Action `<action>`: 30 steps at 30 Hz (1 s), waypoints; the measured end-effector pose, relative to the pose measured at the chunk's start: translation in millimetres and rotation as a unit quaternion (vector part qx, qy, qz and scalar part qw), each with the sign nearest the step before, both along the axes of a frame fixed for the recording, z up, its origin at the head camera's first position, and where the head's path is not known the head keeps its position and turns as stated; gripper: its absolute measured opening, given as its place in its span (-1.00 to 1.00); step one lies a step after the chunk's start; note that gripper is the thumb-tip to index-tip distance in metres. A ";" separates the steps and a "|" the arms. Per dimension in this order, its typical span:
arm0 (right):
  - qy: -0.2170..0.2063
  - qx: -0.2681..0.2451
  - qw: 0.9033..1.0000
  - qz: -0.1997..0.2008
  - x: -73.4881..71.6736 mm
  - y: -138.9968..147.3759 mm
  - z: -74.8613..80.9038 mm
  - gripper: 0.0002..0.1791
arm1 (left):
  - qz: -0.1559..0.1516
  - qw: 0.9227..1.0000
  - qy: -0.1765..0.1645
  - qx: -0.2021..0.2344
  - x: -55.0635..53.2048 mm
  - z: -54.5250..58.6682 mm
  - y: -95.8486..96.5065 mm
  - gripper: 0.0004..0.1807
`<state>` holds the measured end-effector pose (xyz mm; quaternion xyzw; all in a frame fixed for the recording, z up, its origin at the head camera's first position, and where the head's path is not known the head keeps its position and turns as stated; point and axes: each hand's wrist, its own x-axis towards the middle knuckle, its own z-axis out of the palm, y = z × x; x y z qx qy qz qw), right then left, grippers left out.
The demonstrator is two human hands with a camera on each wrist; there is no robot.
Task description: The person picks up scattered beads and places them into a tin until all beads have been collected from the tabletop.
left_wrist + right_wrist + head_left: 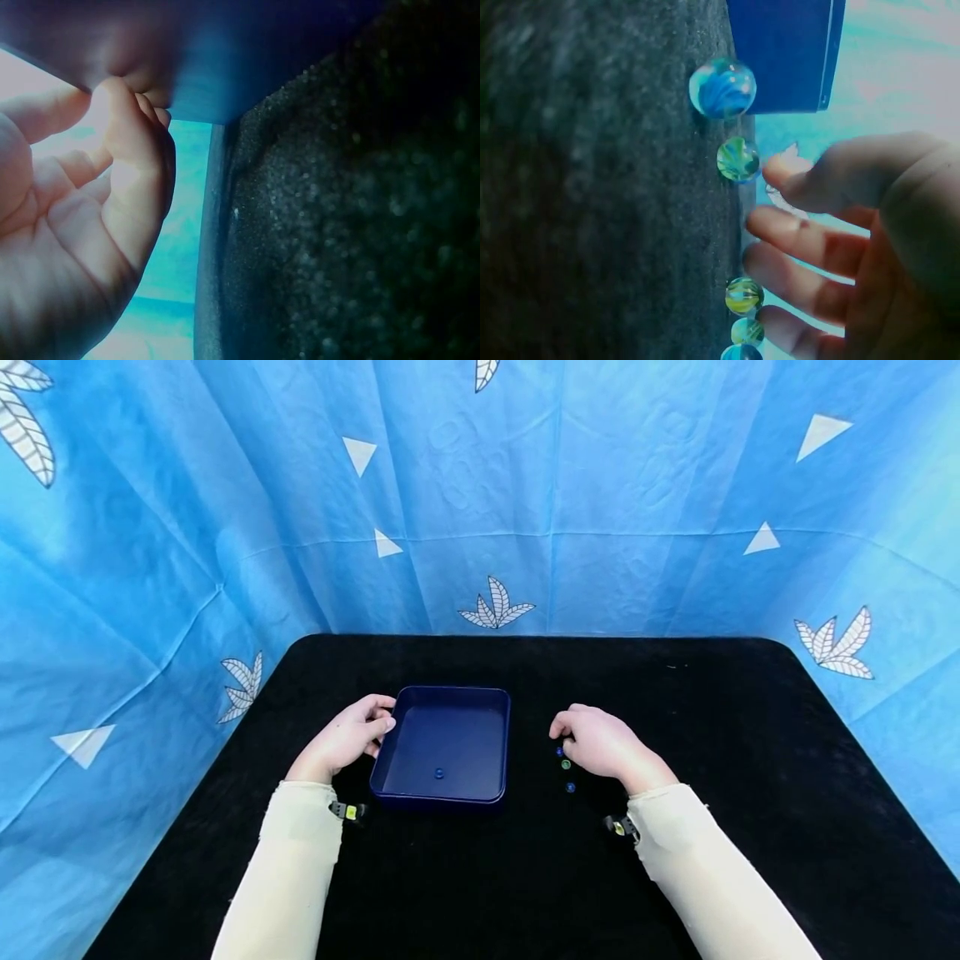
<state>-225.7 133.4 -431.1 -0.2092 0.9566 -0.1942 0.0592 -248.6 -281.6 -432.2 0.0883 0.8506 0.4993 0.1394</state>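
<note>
My left hand [347,737] grips the left wall of a dark blue square tray [450,797], thumb at the rim. Curled fingers [131,165] press against its outer side in the left wrist view. One small blue marble [439,773] lies inside the tray near its front. To the right of the tray, my right hand [597,742] is low over a row of glass marbles, fingers bent and spread, nothing seen between them. Its thumb tip is beside a green swirled marble [739,159]; a blue swirled marble [722,88] sits nearer the camera. Yellow-green marbles [744,295] lie by the other fingertips.
A black cloth-covered table [465,893] lies under everything. Blue curtains [637,485] with white leaves and triangles hang behind and at both sides. The tray's raised walls stand between its inside and the marbles on the cloth.
</note>
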 end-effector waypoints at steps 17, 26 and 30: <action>0.017 0.040 0.998 0.041 10.5 -11.3 -5.7 -0.79 | -0.001 1.000 -0.004 -0.011 13.2 5.0 -0.2 -0.53; 0.058 0.044 0.996 0.054 9.4 -8.2 -2.8 -0.82 | 0.001 1.000 0.000 0.009 4.8 -0.4 -1.0 -0.51; 0.078 0.035 0.995 0.057 8.9 -8.7 -1.6 -0.82 | 0.000 1.000 0.003 0.008 1.5 -0.1 0.0 -0.52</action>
